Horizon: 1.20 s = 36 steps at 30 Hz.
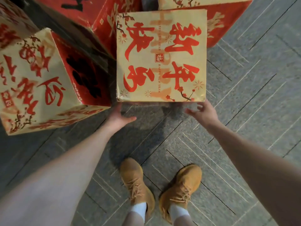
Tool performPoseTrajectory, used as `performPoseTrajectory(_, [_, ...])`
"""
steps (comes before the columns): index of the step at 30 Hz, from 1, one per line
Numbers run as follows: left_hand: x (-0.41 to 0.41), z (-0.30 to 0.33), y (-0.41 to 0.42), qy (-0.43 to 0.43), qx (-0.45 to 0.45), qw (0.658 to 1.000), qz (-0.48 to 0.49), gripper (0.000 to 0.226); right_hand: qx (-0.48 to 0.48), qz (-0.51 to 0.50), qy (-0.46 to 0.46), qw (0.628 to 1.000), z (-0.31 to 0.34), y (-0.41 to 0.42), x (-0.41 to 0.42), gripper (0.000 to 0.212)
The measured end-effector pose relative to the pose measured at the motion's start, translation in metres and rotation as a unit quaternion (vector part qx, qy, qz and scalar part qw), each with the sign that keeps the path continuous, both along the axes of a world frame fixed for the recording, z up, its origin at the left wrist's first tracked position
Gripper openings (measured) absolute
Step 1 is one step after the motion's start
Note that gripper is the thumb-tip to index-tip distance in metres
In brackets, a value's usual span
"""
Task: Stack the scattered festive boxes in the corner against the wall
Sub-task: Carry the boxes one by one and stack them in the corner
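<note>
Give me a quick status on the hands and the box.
Left hand and right hand open, just below the near edge of the cream box, holding nothing. Tilted box close on its left.

Five festive boxes show, some cut off by the frame: the cream-topped box (161, 54) in the middle, one left of it (37, 82), and three red-sided ones behind it (104, 25) (216, 22) (9, 25). Two hands (119, 117) (203, 113), two tan shoes (136, 181) (182, 188).
</note>
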<state>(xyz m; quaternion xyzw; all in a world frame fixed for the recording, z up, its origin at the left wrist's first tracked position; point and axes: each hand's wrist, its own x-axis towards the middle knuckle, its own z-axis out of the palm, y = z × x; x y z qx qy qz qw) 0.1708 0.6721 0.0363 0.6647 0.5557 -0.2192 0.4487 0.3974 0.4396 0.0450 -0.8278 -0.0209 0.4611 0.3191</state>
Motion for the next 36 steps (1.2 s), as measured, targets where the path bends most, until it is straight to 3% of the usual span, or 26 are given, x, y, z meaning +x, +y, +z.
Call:
performPoseTrajectory(4, [0.002,-0.028,0.001,-0.044,-0.007,0.999,0.005,0.104,0.038,-0.026,0.009,0.999,-0.024,0.006,0.0,0.073])
performPoseTrajectory(9, [0.013,-0.035,0.001,-0.116,-0.028,0.988,0.099,0.086,0.044,-0.041,0.0,0.998,-0.035,0.008,0.001,0.074])
performPoseTrajectory(13, [0.016,-0.025,0.001,-0.131,0.002,0.988,0.083,0.034,0.047,-0.038,0.004,0.998,-0.021,0.009,0.0,0.077])
performPoseTrajectory(15, [0.016,-0.013,0.002,-0.126,0.02,0.99,0.066,0.026,0.051,-0.028,-0.003,0.998,-0.01,0.009,0.0,0.086])
performPoseTrajectory(16, [0.016,-0.002,0.004,-0.124,0.027,0.99,0.061,0.03,0.055,-0.023,-0.006,0.998,-0.003,0.01,0.0,0.085])
performPoseTrajectory(19, [0.012,0.028,0.011,-0.139,0.04,0.988,0.05,0.07,0.078,-0.026,-0.003,0.997,0.03,0.013,-0.001,0.055])
performPoseTrajectory(23, [0.017,0.081,0.014,-0.185,0.043,0.976,0.107,0.065,0.104,-0.03,-0.006,0.994,0.078,0.023,-0.002,0.073])
performPoseTrajectory(29, [0.026,0.175,0.04,-0.196,0.021,0.97,0.14,0.062,0.116,-0.034,-0.005,0.993,0.175,0.05,0.008,0.049])
performPoseTrajectory(36, [0.044,0.334,0.088,-0.234,0.045,0.96,0.144,0.065,0.146,-0.006,-0.026,0.989,0.33,0.109,0.041,0.062])
